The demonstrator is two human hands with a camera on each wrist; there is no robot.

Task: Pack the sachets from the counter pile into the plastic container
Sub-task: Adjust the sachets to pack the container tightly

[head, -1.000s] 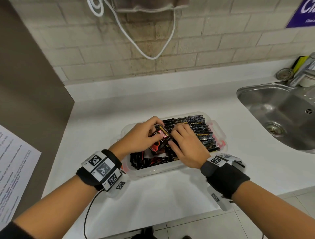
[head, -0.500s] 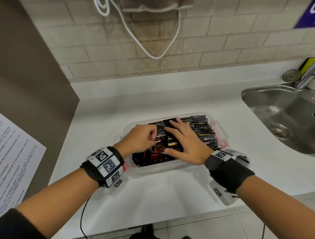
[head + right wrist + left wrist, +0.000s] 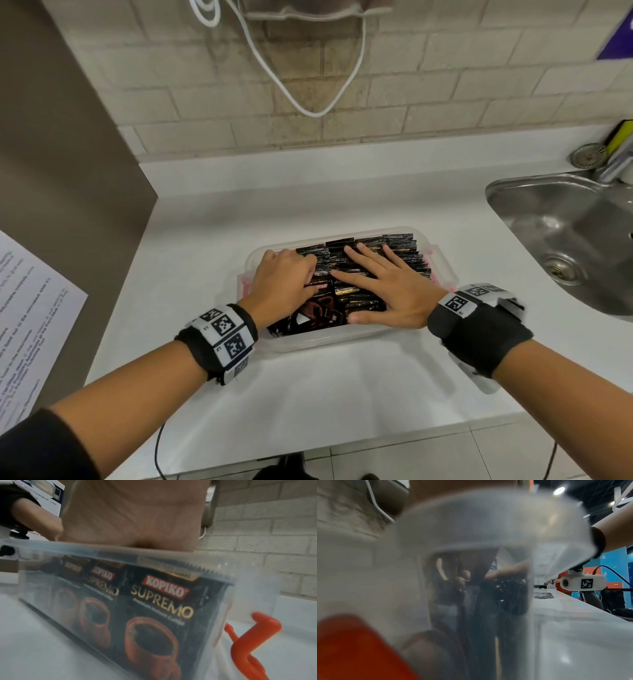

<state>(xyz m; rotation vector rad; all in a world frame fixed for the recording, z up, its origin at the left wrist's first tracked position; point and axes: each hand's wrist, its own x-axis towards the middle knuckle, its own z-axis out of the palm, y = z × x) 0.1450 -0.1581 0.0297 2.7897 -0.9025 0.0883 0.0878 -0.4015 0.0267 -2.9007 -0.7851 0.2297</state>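
Observation:
A clear plastic container (image 3: pixel 325 342) stands mid-counter, filled with black Kopiko sachets (image 3: pixel 397 243), most of them upright in rows. My left hand (image 3: pixel 311 279) is at the container's left part, with fingers and thumb curled onto a few sachets. My right hand (image 3: pixel 387 284) lies flat with fingers spread and presses on the sachet tops. In the right wrist view, sachets (image 3: pixel 161 601) show through the container wall (image 3: pixel 248 588) under my palm. The left wrist view is blurred by the container (image 3: pixel 471 520) close up.
A steel sink (image 3: pixel 565 240) and tap (image 3: pixel 616 164) sit at the right. A brown panel (image 3: pixel 68 171) with a printed sheet (image 3: pixel 30 325) bounds the left. A white cable (image 3: pixel 308 102) hangs on the brick wall. The container has red latches (image 3: pixel 254 635).
Both hands held one sachet above the container a second ago. The right hand has since flattened and slid over the rows, and the left hand moved back along the sachets.

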